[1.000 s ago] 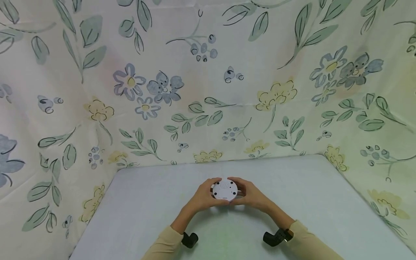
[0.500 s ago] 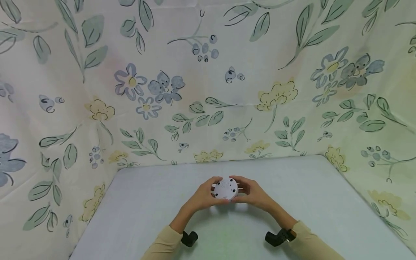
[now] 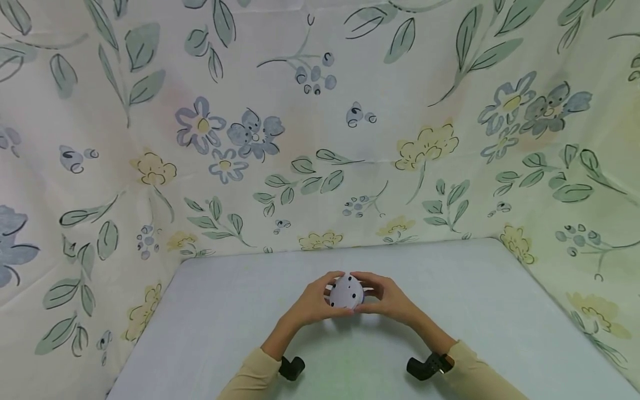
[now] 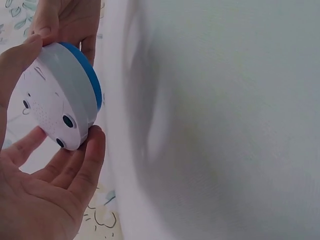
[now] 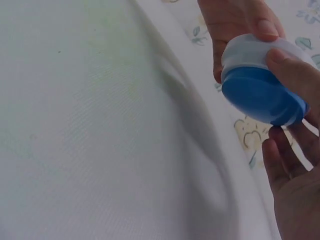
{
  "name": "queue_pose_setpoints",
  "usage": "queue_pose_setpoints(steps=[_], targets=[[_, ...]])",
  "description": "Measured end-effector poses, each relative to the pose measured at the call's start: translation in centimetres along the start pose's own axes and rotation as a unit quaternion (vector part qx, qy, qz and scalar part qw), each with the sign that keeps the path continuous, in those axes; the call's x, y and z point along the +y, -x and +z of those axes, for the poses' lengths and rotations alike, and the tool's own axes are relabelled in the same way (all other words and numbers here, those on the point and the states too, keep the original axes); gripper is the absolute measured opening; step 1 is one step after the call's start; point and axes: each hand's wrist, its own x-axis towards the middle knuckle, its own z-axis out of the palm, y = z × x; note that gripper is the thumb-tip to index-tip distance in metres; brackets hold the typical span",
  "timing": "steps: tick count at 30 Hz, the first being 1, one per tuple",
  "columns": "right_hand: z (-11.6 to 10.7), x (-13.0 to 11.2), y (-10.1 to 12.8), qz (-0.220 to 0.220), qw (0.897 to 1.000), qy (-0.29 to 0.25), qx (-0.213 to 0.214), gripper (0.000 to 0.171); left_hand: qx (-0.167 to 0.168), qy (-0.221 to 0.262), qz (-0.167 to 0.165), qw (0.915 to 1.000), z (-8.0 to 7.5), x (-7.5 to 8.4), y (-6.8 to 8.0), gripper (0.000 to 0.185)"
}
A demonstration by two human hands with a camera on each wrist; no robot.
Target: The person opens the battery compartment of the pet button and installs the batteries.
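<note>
**Round device held between two hands above the table**

Head view: hands meet over the pale table [image 3: 225, 311], lifted clear of it. The left hand [image 3: 312, 303] and the right hand [image 3: 387, 300] each curl round an edge of a small round device [image 3: 346, 291], its white dotted face turned toward the wearer and tilted. Flowered cloth [image 3: 320, 139] walls in the table on three sides.

Left wrist view: the left hand [image 4: 37, 195] grasps the round device [image 4: 55, 100] with thumb above and fingertips [image 4: 92, 145] below the white shell; a blue band rings the far side. The right hand [image 4: 70, 20] touches the upper rim.

Right wrist view: the right hand [image 5: 290, 165] grips the round device [image 5: 262, 85] at its rim, blue base facing this camera, while the left hand [image 5: 235, 20] comes in from above.

Both holds look to be fingertip grips on a smooth, rounded shell. If one hand shifts or loosens while the device is being tilted, it could slip out and drop onto the table, perhaps rolling off toward the cloth.
</note>
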Motion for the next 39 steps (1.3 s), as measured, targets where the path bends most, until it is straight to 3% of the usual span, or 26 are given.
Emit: queue_pose_setpoints(steps=[10,17,27,33,39], targets=[[0.27,0.48,0.03,0.007,0.999,-0.040,-0.013,0.073,0.014,0.078,0.001,0.9969,0.19,-0.17,0.30,0.078],[0.21,0.80,0.14,0.000,0.999,-0.044,-0.002,0.070,-0.004,0.091,0.002,0.9958,0.27,-0.28,0.09,0.081],[0.07,0.87,0.22,0.001,0.998,-0.062,-0.006,0.070,-0.009,0.108,0.034,0.9936,0.40,-0.27,-0.18,0.078],[0.15,0.70,0.32,0.028,0.995,-0.087,-0.029,0.080,-0.002,0.115,0.033,0.9928,0.53,-0.42,-0.05,0.079],[0.54,0.88,0.12,0.044,0.994,-0.092,-0.033,0.088,-0.005,0.169,0.030,0.9851,0.50,-0.36,-0.09,0.076]])
